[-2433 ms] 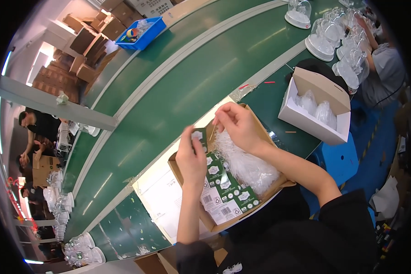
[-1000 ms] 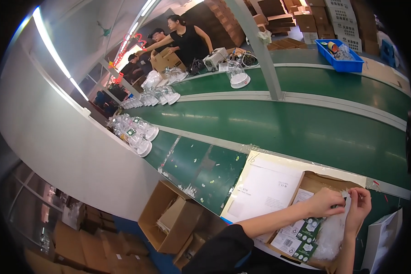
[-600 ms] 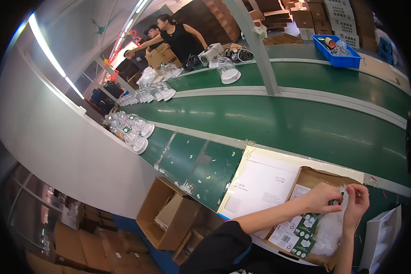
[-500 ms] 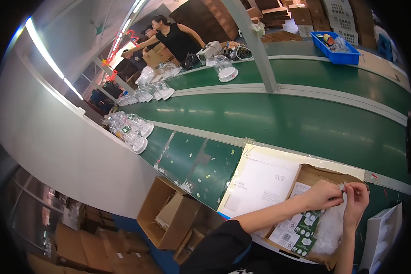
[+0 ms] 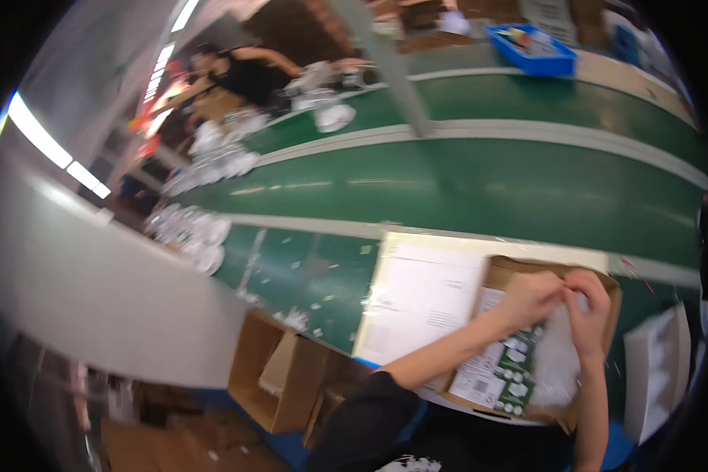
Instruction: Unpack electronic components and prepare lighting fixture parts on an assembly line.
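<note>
Over an open cardboard tray (image 5: 615, 305), my left hand (image 5: 533, 297) and my right hand (image 5: 588, 308) meet with their fingertips pinched together. Whatever they hold between them is too small and blurred to make out. Inside the tray, under my left wrist, lie green and white printed cards (image 5: 514, 363). A heap of clear plastic film or bags (image 5: 557, 366) fills the side of the tray below my right hand.
White printed sheets (image 5: 417, 295) lie left of the tray. A white box with compartments (image 5: 654, 377) stands at the right. Clear domes with white bases (image 5: 204, 236) cluster at the left of the green conveyor (image 5: 480, 185). Beyond are a blue bin (image 5: 533, 57) and a person (image 5: 248, 77).
The whole view has shifted and blurred, with the scene sliding left and slightly up. My fingertips have drawn closer together, and the small whitish piece between them no longer shows.
</note>
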A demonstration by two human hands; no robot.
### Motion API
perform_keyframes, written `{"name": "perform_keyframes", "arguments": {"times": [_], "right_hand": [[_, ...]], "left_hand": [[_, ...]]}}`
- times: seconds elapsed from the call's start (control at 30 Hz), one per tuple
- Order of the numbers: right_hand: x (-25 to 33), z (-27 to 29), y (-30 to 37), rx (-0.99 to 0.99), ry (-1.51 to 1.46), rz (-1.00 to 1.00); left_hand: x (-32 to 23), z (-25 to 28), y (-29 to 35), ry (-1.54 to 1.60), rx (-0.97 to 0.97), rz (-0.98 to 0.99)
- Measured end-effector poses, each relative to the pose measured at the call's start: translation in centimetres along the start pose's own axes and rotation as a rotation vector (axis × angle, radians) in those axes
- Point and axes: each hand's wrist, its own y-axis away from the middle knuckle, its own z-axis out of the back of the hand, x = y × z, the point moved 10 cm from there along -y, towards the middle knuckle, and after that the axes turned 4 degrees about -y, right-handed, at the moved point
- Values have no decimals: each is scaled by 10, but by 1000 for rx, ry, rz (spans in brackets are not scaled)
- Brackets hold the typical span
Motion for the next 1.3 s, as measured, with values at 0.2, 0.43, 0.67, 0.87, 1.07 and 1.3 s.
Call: {"name": "perform_keyframes", "arguments": {"times": [0.2, 0.43, 0.67, 0.87, 1.07, 1.3], "right_hand": [[-7, -12, -10, 32, -54, 40], [-26, 18, -2, -131, -132, -145], [-15, 7, -3, -68, -124, -72], [-3, 9, -4, -86, -60, 76], [-6, 11, -4, -104, -92, 6], [-4, 10, -3, -86, 4, 28]], "left_hand": [[15, 6, 2, -91, 101, 90], [7, -2, -5, 43, 40, 176], [22, 3, 2, 25, 28, 250], [15, 2, 2, 6, 44, 235], [8, 1, 0, 19, 44, 187], [7, 2, -1, -1, 30, 153]]}}
